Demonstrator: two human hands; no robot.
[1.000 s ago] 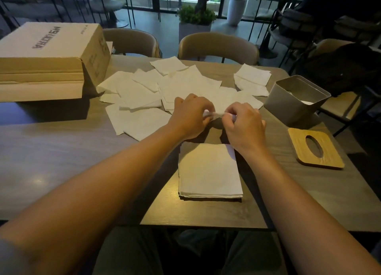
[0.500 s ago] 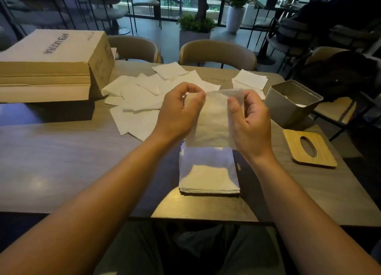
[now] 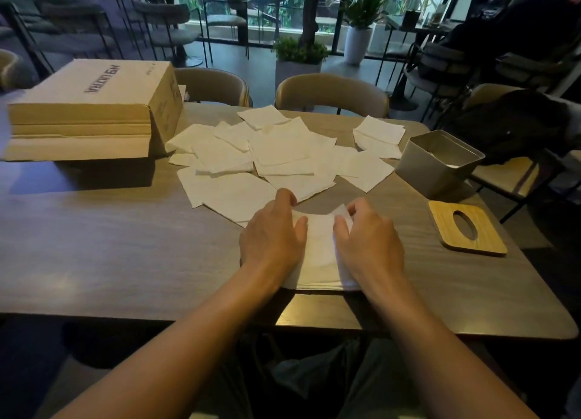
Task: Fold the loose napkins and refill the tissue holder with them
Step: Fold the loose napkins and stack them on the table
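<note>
Nearest to me, at the near edge of the worktop (image 3: 94, 245), lies the stack of folded napkins (image 3: 317, 277), and both my hands are on it. My left hand (image 3: 272, 239) lies palm down on the left side of the top napkin (image 3: 319, 239), with the fingers bent over its far edge; I cannot tell if they grip it or only press it. My right hand (image 3: 369, 242) is on the right side, its fingers curled, and it pinches the far right corner, which stands up a little. At 3 o'clock from my hands the wooden lid (image 3: 467, 228) lies flat, with its oval slot upward. At 2 o'clock, beyond the lid, the tissue holder (image 3: 440, 164) stands open, and a little white shows inside. At 12 o'clock the loose napkins (image 3: 283, 154) lie spread and overlapping. At 10 o'clock there is a cardboard box (image 3: 91, 110). Behind the worktop stand two chairs (image 3: 330, 95).
</note>
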